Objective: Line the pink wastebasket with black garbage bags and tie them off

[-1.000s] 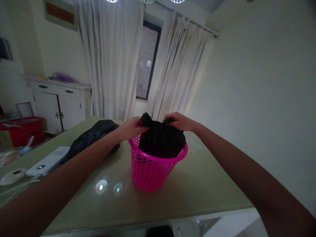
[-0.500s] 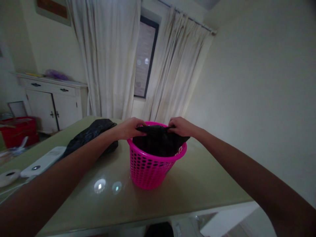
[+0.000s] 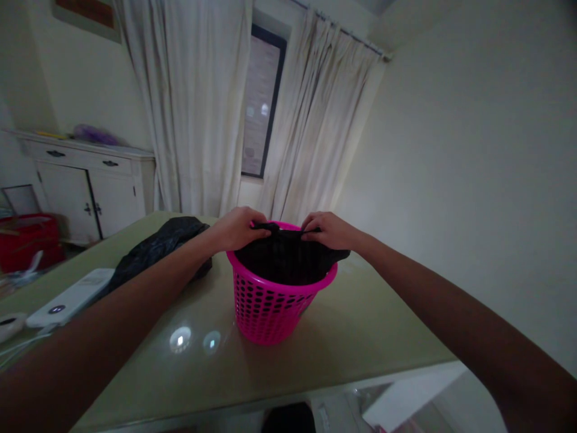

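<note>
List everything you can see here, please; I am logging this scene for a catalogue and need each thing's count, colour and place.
perforated pink plastic basket: 1, pink, middle of the table
black plastic bag: 1, black, inside the basket, its top edge stretched between both hands
crumpled black plastic bag: 1, black, on the table left of the basket
glossy pale green table: 1, pale green, foreground
flat white device: 1, white, left part of the table
white cabinet: 1, white, left wall
red box: 1, red, far left
cream curtains: 2, cream, flanking the dark window
left hand: 1, gripping the bag's edge at the basket's rim
right hand: 1, gripping the bag's edge opposite
</note>
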The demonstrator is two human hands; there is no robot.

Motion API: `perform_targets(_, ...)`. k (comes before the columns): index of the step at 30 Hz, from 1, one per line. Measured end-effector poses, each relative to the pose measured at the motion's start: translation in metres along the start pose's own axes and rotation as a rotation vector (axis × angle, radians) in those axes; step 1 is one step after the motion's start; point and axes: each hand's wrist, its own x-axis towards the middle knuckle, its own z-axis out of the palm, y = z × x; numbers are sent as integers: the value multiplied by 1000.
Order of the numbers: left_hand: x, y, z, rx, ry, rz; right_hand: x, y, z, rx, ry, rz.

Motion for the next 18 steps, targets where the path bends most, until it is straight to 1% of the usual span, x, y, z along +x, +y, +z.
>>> perform_targets(2, -3, 1, -3, 41, 107, -29, -4, 1, 1, 8, 8, 55)
perform_targets(4, -2, 7, 0, 89, 208, -22, -3, -9, 2, 66, 77, 79)
perform_targets(5, -1, 10, 3, 92, 237, -11, -1, -17, 3, 105, 113, 74)
perform_targets(7, 1, 17, 9, 58, 253, 10, 4, -33, 7, 150, 143, 19)
perform_targets(9, 1, 18, 10, 3, 253, -4, 6, -41, 10, 137, 146, -42)
perform_targets(11, -2, 11, 5, -24, 310, -74, 4, -38, 12, 118, 178, -45)
perform_targets(14, -12, -7, -11, -63, 493, -211, -5, -19, 14, 140, 240, 83)
perform_targets(15, -16, -13, -15, -88, 526, -240, -9, -12, 14, 148, 246, 118)
perform_targets(16, -19, -18, -19, -125, 535, -260, -13, -7, 15, 157, 247, 137)
perform_targets(18, -23, -27, -24, -237, 536, -296, -19, -1, 15, 177, 248, 124)
